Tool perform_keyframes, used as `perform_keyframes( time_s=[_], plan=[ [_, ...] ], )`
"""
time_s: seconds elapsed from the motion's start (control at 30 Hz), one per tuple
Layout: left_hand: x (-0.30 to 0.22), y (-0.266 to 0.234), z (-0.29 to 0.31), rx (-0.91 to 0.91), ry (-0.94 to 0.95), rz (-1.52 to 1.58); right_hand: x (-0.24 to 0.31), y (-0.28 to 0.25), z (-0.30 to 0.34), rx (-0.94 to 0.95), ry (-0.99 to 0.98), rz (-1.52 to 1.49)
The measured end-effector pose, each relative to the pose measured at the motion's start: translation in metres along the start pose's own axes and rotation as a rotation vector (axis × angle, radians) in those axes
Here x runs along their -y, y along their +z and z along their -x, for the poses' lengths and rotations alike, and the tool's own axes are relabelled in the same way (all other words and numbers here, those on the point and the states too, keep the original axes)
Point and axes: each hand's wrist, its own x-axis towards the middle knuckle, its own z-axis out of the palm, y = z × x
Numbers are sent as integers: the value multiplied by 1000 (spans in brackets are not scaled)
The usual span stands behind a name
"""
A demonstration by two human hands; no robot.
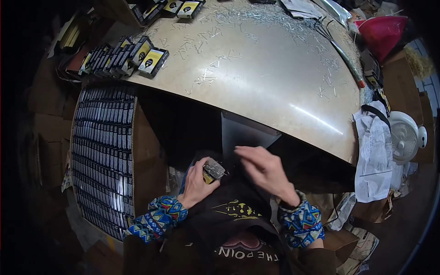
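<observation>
Over my lap, just below the near edge of the table [261, 85], my left hand [196, 185] is clamped around one small box [213, 169], grey on the face turned up, with a patch of yellow on its side and thin wire ends sticking out near its right edge. My right hand [266, 174] is apart from it, a little to the right, fingers together and slightly bent, thumb side toward me, gripping nothing that I can see. Two patterned cuffs [169, 209], one on each wrist, cover my sleeve ends. Under the table, between dark gaps, stands one grey metal panel [245, 133]. To my left is one big open carton [146, 142] packed with rows of boxes [103, 142], too many and too small to count. On the table's left corner stands a row of black-and-yellow packs [123, 57]; they overlap, so I can't give their exact number, but one at the right end shows its yellow-and-white face. Bent wires [206, 78] lie scattered across the tabletop, dozens of them, thickest along the far side. On the right I count one rod [346, 59] with an orange-red tip, one deep pink piece [382, 34] and one white fan [404, 137] beside hanging white paper [373, 156].
</observation>
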Motion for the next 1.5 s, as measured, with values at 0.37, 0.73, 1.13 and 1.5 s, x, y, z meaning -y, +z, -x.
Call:
perform_keyframes(
  time_s=[0.37,0.73,1.13,1.5],
  plan=[
    [-48,4,-53,-256,185,248,20,12,-11,-68,154,-131],
    [-65,-4,-71,-151,103,251,23,8,-27,-305,13,170],
    [-18,-120,-192,-799,44,-403,13,-69,-44,-273,203,174],
    [-23,-133,-202,-821,99,-764,10,-88,-63,-245,310,44]
  ],
)
